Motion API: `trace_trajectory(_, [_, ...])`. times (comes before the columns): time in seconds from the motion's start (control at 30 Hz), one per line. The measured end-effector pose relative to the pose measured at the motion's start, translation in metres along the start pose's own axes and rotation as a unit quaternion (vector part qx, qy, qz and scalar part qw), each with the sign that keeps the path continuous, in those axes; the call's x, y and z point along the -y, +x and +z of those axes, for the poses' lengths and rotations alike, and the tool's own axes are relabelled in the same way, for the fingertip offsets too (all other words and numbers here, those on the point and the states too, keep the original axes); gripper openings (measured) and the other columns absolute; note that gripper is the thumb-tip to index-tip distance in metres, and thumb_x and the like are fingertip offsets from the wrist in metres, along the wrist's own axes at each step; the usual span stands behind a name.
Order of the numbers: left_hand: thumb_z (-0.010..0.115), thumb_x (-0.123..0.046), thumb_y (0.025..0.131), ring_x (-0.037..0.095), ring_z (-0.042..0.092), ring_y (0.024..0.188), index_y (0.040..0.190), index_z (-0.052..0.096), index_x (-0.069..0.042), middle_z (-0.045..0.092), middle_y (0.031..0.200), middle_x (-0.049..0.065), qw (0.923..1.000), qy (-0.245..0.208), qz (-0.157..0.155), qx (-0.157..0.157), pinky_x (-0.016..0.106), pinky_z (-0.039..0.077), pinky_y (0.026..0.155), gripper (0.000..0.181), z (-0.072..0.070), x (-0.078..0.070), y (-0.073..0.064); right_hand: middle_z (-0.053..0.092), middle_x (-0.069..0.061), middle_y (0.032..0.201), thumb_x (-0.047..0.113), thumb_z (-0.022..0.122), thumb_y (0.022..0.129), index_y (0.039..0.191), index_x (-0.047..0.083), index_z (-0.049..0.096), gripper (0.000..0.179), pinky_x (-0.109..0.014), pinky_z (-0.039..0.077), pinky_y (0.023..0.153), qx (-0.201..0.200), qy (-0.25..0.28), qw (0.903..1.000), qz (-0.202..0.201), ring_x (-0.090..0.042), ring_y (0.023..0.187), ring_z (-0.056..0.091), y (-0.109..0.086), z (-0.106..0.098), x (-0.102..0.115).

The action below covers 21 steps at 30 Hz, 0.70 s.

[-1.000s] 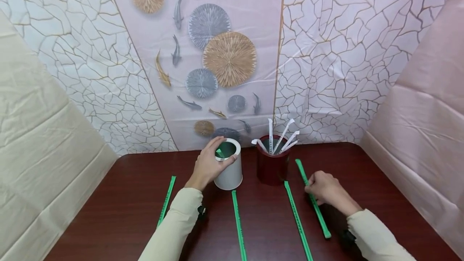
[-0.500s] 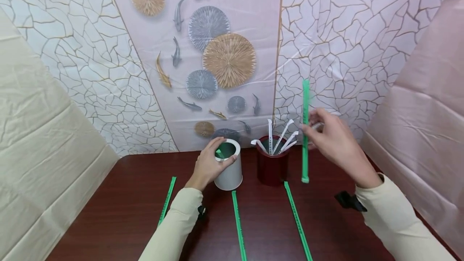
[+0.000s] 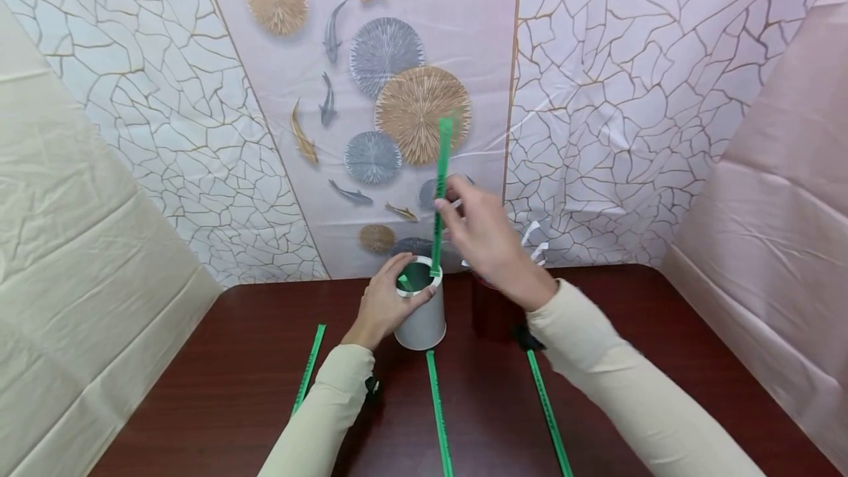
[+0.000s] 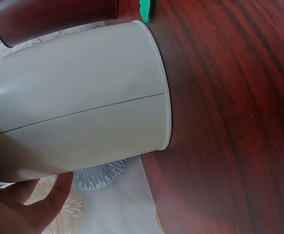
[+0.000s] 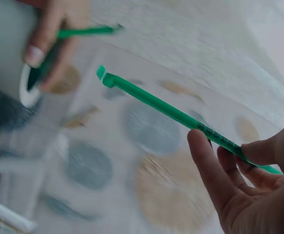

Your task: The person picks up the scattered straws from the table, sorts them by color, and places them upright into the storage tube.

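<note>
Pinching a slim green wrapped straw (image 3: 440,190) with black print between thumb and fingertips of the right hand (image 3: 480,230), close together. Holding it nearly upright, lower tip at the mouth of a pale grey cylindrical can (image 3: 424,322) with a white rim; cannot tell whether touching. Gripping that rim with the left hand (image 3: 384,304), fingers over the far side, thumb over the near. Showing a green tip (image 3: 405,283) inside, between left fingers and thumb. Raised above the worktop (image 3: 218,374) with the right hand, forearm slanting up leftward, partly covering a dark red cylindrical container (image 3: 486,319) with white wrapped straws (image 3: 532,232). Lying left of the left hand, between the forearms and below the right wrist: three more green straws (image 3: 439,418).
</note>
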<state>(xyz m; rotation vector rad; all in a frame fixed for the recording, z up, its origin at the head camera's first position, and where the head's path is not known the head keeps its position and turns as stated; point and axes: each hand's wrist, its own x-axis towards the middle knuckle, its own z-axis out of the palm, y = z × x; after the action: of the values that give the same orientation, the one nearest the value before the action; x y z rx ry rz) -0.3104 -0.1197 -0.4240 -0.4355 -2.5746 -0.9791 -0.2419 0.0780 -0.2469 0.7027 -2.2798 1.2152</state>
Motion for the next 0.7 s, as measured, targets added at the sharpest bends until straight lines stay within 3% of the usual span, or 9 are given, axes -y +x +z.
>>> trace_trajectory(0.17, [0.075,-0.064,0.087,0.024,0.064,0.127,0.151,0.058,-0.027,0.051,0.158,-0.007,1.0000,-0.004,-0.006,0.002,0.053,0.056,0.096,0.076,0.000,0.001,0.000,0.070,-0.012,0.097,0.007,0.058,0.108,0.106,0.003,0.063,0.007,-0.040,0.057,0.070,0.029,-0.078,0.9963,-0.025,-0.026,0.081,0.068,0.004,0.047,-0.022])
trace_trajectory(0.3, [0.076,-0.062,0.088,0.026,0.063,0.130,0.155,0.054,-0.029,0.048,0.161,-0.009,0.9997,-0.008,-0.019,0.012,0.055,0.055,0.099,0.079,-0.001,0.000,-0.001,0.067,-0.008,0.094,0.009,0.056,0.109,0.106,0.006,0.061,0.007,-0.042,0.057,0.072,0.071,-0.106,0.9917,-0.011,-0.026,0.085,0.068,0.002,0.076,-0.044])
trace_trajectory(0.47, [0.078,-0.058,0.089,0.035,0.062,0.131,0.159,0.051,-0.026,0.046,0.163,-0.006,0.9997,-0.007,-0.020,0.014,0.059,0.054,0.100,0.081,-0.001,-0.003,-0.002,0.073,-0.011,0.102,0.010,0.056,0.110,0.111,0.005,0.067,0.012,-0.045,0.060,0.078,0.127,-0.134,0.9820,0.039,-0.028,0.091,0.073,0.003,0.090,-0.061])
trace_trajectory(0.6, [0.079,-0.055,0.089,0.036,0.064,0.129,0.157,0.053,-0.026,0.047,0.162,-0.006,0.9998,-0.010,-0.017,0.006,0.059,0.055,0.097,0.079,-0.003,-0.003,-0.002,0.074,-0.015,0.104,0.009,0.056,0.110,0.112,0.002,0.070,0.017,-0.042,0.061,0.075,0.163,-0.152,0.9723,0.071,-0.029,0.091,0.074,0.007,0.096,-0.066])
trace_trajectory(0.7, [0.080,-0.054,0.088,0.034,0.064,0.129,0.156,0.054,-0.025,0.048,0.161,-0.006,0.9997,-0.013,-0.018,0.006,0.059,0.055,0.097,0.078,-0.004,-0.002,-0.002,0.074,-0.017,0.103,0.010,0.053,0.111,0.113,-0.001,0.070,0.020,-0.040,0.061,0.073,0.169,-0.154,0.9697,0.086,-0.029,0.090,0.074,0.007,0.096,-0.063])
